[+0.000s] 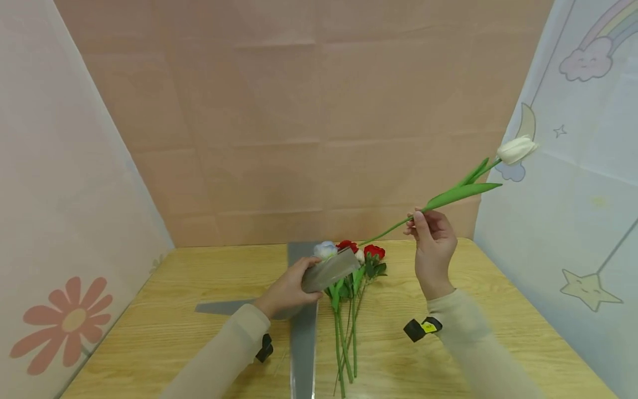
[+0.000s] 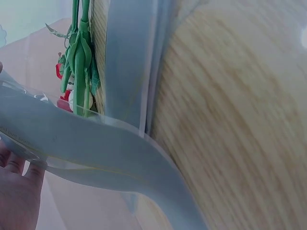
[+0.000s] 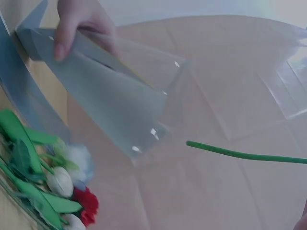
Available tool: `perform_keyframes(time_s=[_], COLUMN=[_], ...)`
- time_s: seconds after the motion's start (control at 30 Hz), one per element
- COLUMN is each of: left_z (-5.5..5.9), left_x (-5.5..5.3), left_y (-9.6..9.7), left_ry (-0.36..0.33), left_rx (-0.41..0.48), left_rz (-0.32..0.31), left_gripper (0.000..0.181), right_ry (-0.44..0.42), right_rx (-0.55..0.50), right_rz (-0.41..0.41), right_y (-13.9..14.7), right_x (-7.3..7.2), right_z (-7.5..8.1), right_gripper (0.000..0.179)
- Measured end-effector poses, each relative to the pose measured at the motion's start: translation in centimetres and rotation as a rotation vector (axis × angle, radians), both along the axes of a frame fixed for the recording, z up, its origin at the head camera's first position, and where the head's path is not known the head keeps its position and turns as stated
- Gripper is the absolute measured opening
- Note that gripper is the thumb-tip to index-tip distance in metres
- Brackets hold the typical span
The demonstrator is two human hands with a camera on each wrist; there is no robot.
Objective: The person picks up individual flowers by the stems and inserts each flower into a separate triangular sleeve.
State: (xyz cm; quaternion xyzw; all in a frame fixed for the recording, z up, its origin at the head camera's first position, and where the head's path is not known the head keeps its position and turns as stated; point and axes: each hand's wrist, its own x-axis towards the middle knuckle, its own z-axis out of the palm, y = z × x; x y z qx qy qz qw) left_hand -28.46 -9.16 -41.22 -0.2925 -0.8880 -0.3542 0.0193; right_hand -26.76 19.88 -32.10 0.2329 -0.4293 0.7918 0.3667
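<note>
My right hand pinches the green stem of a white tulip between thumb and fingers, bloom up to the right. The bare stem end points toward the mouth of a grey flower sleeve with a clear plastic side, apart from it in the right wrist view. My left hand grips this sleeve above the table, thumb on one side and fingers on the other; its mouth tilts up to the right. Behind and below lie artificial flowers: a pale blue bloom, red blooms and white tulips.
More grey sleeve material lies lengthwise on the wooden table, left of the flower stems. A tapering grey strip extends left past my forearm. Fabric walls enclose the back and sides.
</note>
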Motion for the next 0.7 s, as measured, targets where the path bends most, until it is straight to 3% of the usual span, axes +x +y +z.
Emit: perform_keyframes(time_s=[0.37, 0.7], left_z=[0.5, 1.4], left_x=[0.0, 0.2], left_y=[0.1, 1.0], left_ry=[0.026, 0.039], left_rx=[0.013, 0.020], left_rz=[0.016, -0.011], left_gripper=[0.074, 0.074], right_ry=[-0.046, -0.274], right_rx=[0.029, 0.352], right_rz=[0.092, 0.044], right_y=[-1.9, -3.0], right_x=[0.8, 0.8], right_z=[-1.5, -2.6], right_gripper=[0.013, 0.017])
